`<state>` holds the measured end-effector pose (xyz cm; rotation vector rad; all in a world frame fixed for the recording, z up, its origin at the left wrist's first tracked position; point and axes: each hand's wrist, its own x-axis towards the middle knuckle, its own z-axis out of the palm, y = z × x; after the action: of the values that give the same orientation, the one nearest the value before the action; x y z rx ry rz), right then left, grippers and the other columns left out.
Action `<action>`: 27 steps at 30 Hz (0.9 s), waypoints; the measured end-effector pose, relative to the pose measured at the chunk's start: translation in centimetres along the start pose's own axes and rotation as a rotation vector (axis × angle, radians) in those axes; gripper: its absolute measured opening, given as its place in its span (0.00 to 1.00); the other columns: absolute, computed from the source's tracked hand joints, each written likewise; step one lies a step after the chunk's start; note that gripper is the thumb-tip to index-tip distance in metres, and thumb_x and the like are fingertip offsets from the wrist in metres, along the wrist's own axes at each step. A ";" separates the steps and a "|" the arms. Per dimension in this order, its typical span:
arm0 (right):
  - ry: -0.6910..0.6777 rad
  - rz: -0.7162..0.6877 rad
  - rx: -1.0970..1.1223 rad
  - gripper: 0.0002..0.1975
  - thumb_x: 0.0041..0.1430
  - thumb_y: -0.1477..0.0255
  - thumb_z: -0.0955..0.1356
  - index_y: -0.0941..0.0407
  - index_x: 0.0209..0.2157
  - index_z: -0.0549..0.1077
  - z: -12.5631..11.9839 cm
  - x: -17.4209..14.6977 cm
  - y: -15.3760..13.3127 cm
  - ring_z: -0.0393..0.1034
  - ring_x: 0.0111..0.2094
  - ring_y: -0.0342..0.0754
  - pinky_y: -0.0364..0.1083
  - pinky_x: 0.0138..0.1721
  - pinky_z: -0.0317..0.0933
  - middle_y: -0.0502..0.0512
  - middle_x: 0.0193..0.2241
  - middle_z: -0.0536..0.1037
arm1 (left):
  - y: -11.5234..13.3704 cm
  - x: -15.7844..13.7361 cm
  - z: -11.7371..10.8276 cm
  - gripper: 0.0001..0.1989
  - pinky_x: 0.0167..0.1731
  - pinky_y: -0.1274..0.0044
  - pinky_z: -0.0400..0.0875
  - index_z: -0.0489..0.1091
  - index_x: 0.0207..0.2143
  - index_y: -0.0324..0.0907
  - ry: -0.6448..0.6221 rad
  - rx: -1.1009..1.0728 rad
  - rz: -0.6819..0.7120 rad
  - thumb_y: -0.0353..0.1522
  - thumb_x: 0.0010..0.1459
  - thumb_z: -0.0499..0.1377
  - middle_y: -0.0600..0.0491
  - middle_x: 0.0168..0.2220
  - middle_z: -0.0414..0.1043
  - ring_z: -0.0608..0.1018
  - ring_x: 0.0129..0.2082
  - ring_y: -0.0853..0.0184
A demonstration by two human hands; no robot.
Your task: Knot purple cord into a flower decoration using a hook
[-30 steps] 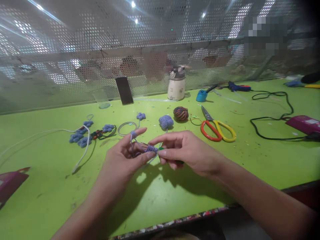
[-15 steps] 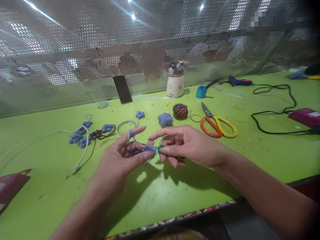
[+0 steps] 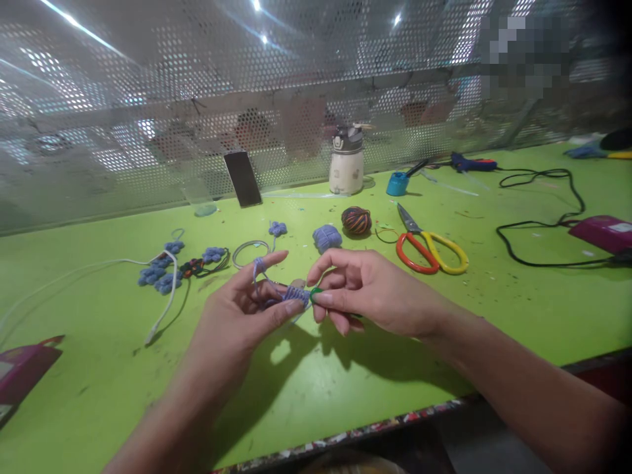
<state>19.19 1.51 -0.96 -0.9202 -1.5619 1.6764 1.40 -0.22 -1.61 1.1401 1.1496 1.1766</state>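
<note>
Between thumb and fingers, my left hand [image 3: 247, 309] pinches a small piece of purple crochet work [image 3: 295, 296]. Purple yarn [image 3: 259, 265] loops round its raised index finger. My right hand [image 3: 358, 293] is closed on a crochet hook with a green handle [image 3: 316, 294]; the fingers cover most of it, and its front end meets the loops of the work. Beyond the hands lie a ball of purple yarn [image 3: 326, 237] and a ball of dark multicoloured yarn [image 3: 356, 221]. A purple crocheted flower [image 3: 277, 228] rests behind my left hand.
Scissors [image 3: 430, 250] with red and yellow handles lie right of the yarn. Several crocheted flowers [image 3: 165, 282] and a white cable [image 3: 172, 283] are at left. A phone [image 3: 242, 179], a bottle [image 3: 346, 164], a blue pot [image 3: 397, 184] and a glue gun [image 3: 473, 162] stand or lie further back.
My right index finger has curled in toward the green hook handle from a more stretched pose. My left hand still holds the crochet work in nearly the same place.
</note>
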 end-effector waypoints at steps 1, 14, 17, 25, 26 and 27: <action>0.007 -0.005 -0.002 0.03 0.57 0.77 0.66 0.59 0.34 0.65 0.0 0.0 0.0 0.64 0.17 0.36 0.36 0.16 0.56 0.50 0.23 0.75 | 0.0 0.0 0.0 0.32 0.32 0.77 0.70 0.69 0.52 0.41 0.004 -0.004 0.000 0.27 0.40 0.69 0.56 0.24 0.74 0.76 0.26 0.71; 0.016 -0.015 0.008 0.04 0.57 0.76 0.66 0.59 0.34 0.66 0.0 0.0 0.1 0.64 0.16 0.37 0.36 0.15 0.57 0.51 0.23 0.75 | 0.0 0.3 -0.5 0.33 0.33 0.77 0.71 0.67 0.53 0.41 -0.046 0.008 -0.002 0.27 0.41 0.69 0.55 0.25 0.76 0.77 0.27 0.70; 0.015 -0.014 0.016 0.05 0.56 0.75 0.67 0.59 0.35 0.66 0.1 0.0 0.1 0.64 0.16 0.37 0.36 0.15 0.57 0.50 0.23 0.75 | 0.0 0.1 -0.2 0.32 0.33 0.78 0.70 0.68 0.52 0.40 -0.010 -0.019 0.004 0.27 0.41 0.69 0.56 0.24 0.75 0.76 0.26 0.71; 0.017 -0.025 -0.004 0.04 0.56 0.75 0.67 0.59 0.33 0.67 0.1 -0.1 -0.1 0.64 0.16 0.36 0.36 0.15 0.57 0.49 0.22 0.74 | 0.0 0.1 -0.2 0.32 0.32 0.77 0.70 0.69 0.51 0.41 -0.007 -0.012 0.010 0.27 0.40 0.70 0.57 0.24 0.74 0.76 0.26 0.70; 0.017 -0.028 -0.004 0.04 0.56 0.75 0.67 0.59 0.33 0.67 0.1 -0.1 -0.1 0.64 0.16 0.36 0.36 0.15 0.57 0.49 0.22 0.74 | -0.1 0.2 -0.3 0.32 0.32 0.77 0.70 0.69 0.51 0.41 -0.018 -0.007 0.007 0.27 0.40 0.70 0.57 0.24 0.74 0.76 0.26 0.70; 0.018 -0.029 -0.004 0.03 0.56 0.76 0.67 0.59 0.33 0.67 0.1 -0.1 0.0 0.65 0.17 0.36 0.36 0.15 0.57 0.50 0.22 0.74 | -0.1 0.2 -0.4 0.32 0.32 0.77 0.70 0.69 0.51 0.41 -0.026 -0.003 0.004 0.27 0.40 0.70 0.56 0.24 0.74 0.76 0.26 0.70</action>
<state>19.16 1.35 -0.90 -0.9079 -1.5605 1.6413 1.03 0.01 -1.70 1.1527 1.1255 1.1632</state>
